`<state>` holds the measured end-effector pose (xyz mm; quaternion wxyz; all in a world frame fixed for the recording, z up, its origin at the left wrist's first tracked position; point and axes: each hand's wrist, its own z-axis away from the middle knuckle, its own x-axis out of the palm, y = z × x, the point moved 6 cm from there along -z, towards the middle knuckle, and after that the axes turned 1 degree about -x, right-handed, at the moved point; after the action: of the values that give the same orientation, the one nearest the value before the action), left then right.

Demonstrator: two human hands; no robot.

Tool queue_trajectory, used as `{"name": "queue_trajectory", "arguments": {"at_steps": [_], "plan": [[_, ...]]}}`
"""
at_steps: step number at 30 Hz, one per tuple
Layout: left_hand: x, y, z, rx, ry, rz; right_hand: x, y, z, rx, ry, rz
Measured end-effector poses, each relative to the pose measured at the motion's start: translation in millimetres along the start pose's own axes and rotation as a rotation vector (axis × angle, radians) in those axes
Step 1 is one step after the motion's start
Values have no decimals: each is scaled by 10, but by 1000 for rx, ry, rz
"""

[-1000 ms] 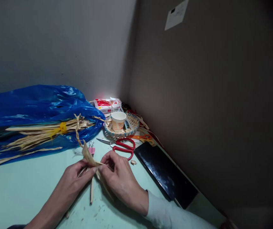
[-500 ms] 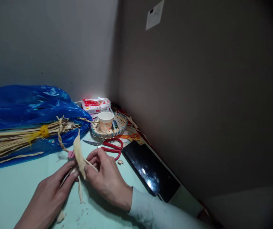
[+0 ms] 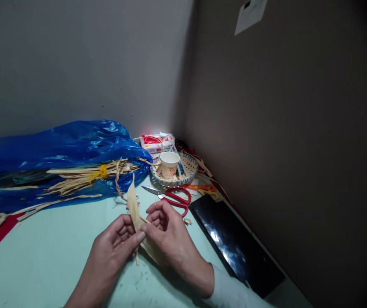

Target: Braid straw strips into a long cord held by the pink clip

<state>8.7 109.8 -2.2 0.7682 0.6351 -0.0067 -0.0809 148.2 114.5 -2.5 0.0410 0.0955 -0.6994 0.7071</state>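
Between my two hands is a pale dried leaf strip (image 3: pixel 133 207), its pointed end standing up and a wider part reaching down under my right palm. My left hand (image 3: pixel 114 246) pinches it low down between thumb and fingers. On the other side, my right hand (image 3: pixel 170 239) grips it with thumb and fingertips, the thumbs close together. A thin stalk pokes out near my right fingers. Just beyond my right hand lie scissors with red handles (image 3: pixel 178 197). Behind my left hand, a bundle of dried strips (image 3: pixel 80 175) tied with yellow rests on blue plastic.
Blue plastic sheeting (image 3: pixel 58 145) spreads at the back left. A paper cup (image 3: pixel 169 167) stands in a woven basket (image 3: pixel 157 182), with a red-and-white packet (image 3: pixel 156 143) behind. Orange-handled scissors (image 3: pixel 202 188) and a black glossy tablet-like slab (image 3: pixel 234 244) lie to the right, by the wall.
The view has swung left, so everything sits further right. My left hand has shifted its hold up the leaf strip, closer to my right thumb, and more of the strip now shows under my right hand.
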Motion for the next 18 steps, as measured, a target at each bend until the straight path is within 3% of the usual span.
{"name": "queue_trajectory", "arguments": {"at_steps": [6,13,18], "plan": [[-4,-88,-19,-78,-62,123,1,-16,1,77,-46,-139],[-102,-95,12,-143,57,238,-12,-39,-7,134,-43,-169],[-16,-62,-4,-165,-29,205,-10,-17,-26,101,-53,-156]]}}
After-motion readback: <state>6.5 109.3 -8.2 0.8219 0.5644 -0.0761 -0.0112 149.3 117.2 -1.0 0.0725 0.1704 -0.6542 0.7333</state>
